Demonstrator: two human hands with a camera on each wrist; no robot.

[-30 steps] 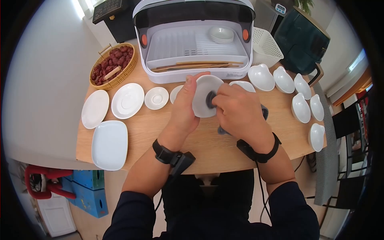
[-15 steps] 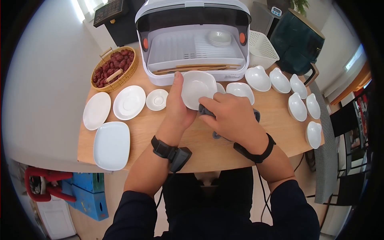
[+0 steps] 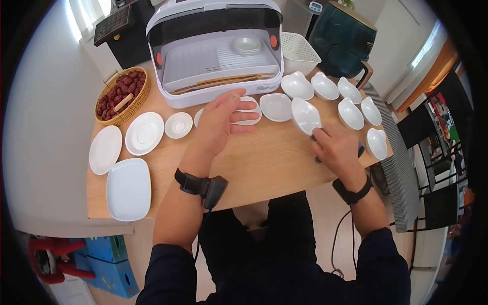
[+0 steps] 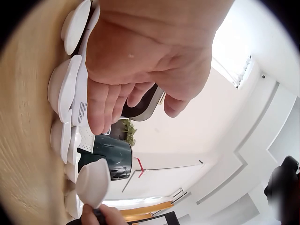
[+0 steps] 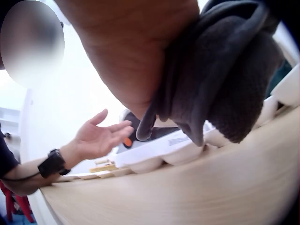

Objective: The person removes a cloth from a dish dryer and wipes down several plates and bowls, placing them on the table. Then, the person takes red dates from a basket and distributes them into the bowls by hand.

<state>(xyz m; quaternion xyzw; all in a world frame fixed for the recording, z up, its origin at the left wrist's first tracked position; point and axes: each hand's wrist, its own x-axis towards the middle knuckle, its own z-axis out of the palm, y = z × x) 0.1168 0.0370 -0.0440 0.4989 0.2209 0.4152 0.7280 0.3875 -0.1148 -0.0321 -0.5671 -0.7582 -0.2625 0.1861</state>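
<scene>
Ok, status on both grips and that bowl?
Left grip open, empty. Right grip holds white bowl and grey cloth. Other bowls close by.

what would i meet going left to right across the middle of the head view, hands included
Oval plate, round plate, small saucer, left hand, squarish bowl, held bowl, right hand, nearest eared bowl at far right.

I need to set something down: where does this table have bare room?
The widest bare patch of table lies between left hand and right hand, down to the near edge. A smaller one separates the square plate and left forearm. Bowls crowd the right end and the dish box's front.
</scene>
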